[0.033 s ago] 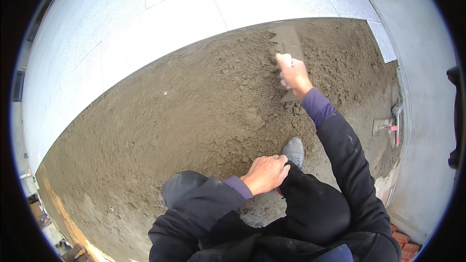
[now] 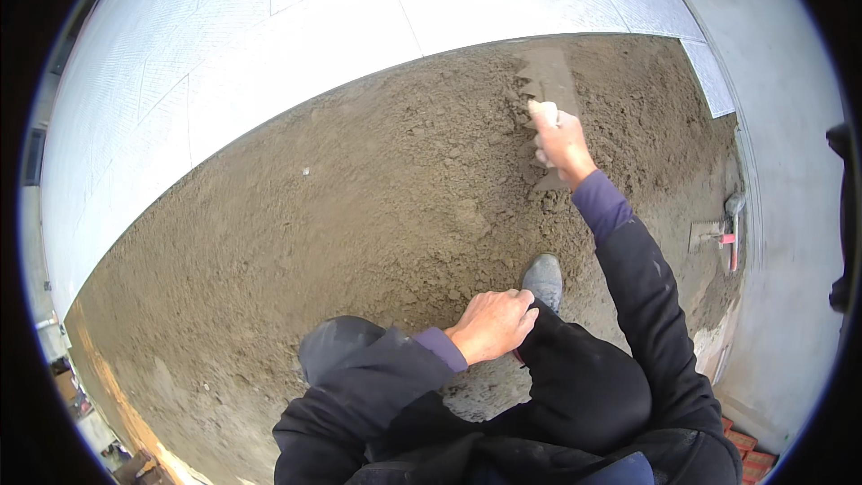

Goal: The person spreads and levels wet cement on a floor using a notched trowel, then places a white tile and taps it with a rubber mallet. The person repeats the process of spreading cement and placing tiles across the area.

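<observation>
My right hand (image 2: 564, 144) is wrapped round the grip of a notched trowel (image 2: 555, 74). Its grey blade has large teeth along the left edge and lies on the grey-brown mortar bed (image 2: 377, 171), near the far edge. The mortar is rough and crumbly around the blade and smoother farther left. My left hand (image 2: 494, 325) is closed, fingers curled, against the trouser leg of my right leg (image 2: 575, 368); whether it grips anything is hidden.
White tiles or boards (image 2: 305, 45) border the mortar beyond. A grey wall (image 2: 795, 216) runs along the right. Beside it lies another trowel (image 2: 705, 235) with a red handle. My right shoe (image 2: 543, 280) stands at the near edge of the loose mortar. Red bricks (image 2: 754, 460) are at lower right.
My right hand and the notched trowel have shifted a little to the right across the mortar. My left hand has hardly moved.
</observation>
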`<action>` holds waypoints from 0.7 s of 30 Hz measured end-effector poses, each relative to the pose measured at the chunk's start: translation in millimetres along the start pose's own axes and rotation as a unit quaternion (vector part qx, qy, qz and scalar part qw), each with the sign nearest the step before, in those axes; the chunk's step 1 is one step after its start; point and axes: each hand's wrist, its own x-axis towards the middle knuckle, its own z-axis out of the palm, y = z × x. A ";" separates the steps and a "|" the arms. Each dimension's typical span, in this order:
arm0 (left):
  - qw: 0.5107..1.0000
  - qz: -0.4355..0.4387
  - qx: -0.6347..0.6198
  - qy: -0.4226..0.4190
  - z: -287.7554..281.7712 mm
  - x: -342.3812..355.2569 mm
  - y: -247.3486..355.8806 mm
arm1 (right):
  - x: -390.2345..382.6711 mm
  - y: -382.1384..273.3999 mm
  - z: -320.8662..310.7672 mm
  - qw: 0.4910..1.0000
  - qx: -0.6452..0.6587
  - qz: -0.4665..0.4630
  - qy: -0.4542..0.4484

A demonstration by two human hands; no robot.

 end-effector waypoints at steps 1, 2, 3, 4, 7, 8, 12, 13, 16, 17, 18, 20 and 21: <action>1.000 0.006 -0.002 -0.007 0.1 -2.6 3.4 | -4.8 5.1 -22.9 0.999 -0.022 -0.004 0.032; 1.000 0.014 -0.006 -0.017 -0.4 -5.2 6.4 | -12.5 13.3 -46.8 0.998 -0.025 -0.039 0.051; 1.000 0.018 -0.009 -0.022 -0.2 -7.7 9.8 | -16.2 21.9 -68.8 0.992 -0.077 -0.038 0.091; 0.999 0.021 -0.012 -0.027 0.0 -9.2 12.7 | -18.0 33.1 -85.3 0.961 -0.187 -0.127 0.160; 0.998 0.027 -0.007 -0.049 2.3 -9.3 18.3 | -14.4 66.8 -117.7 0.895 -0.344 -0.172 0.228; 0.998 0.024 -0.002 -0.057 3.0 -8.9 18.8 | -10.2 77.5 -119.4 0.893 -0.353 -0.198 0.196; 0.998 0.019 0.023 -0.059 4.3 -7.7 15.9 | -7.8 111.2 -106.2 0.882 -0.405 -0.230 0.067; 0.998 0.019 0.018 -0.051 4.4 -8.4 14.8 | -11.2 115.2 -103.4 0.876 -0.422 -0.230 0.034; 0.999 0.008 0.012 -0.044 3.3 -9.3 10.9 | -29.5 117.1 -100.2 0.857 -0.450 -0.250 -0.015; 0.999 0.009 0.010 -0.042 3.4 -9.4 9.8 | -37.1 116.0 -97.9 0.849 -0.463 -0.252 -0.031; 0.999 0.004 0.010 -0.045 3.6 -9.1 8.6 | -45.5 115.2 -94.2 0.837 -0.470 -0.277 -0.046; 0.999 0.002 0.003 -0.042 4.6 -7.7 6.1 | -61.7 114.4 -81.2 0.815 -0.486 -0.302 -0.088; 0.999 0.003 0.000 -0.042 5.3 -6.7 5.1 | -68.9 114.1 -73.6 0.803 -0.503 -0.301 -0.108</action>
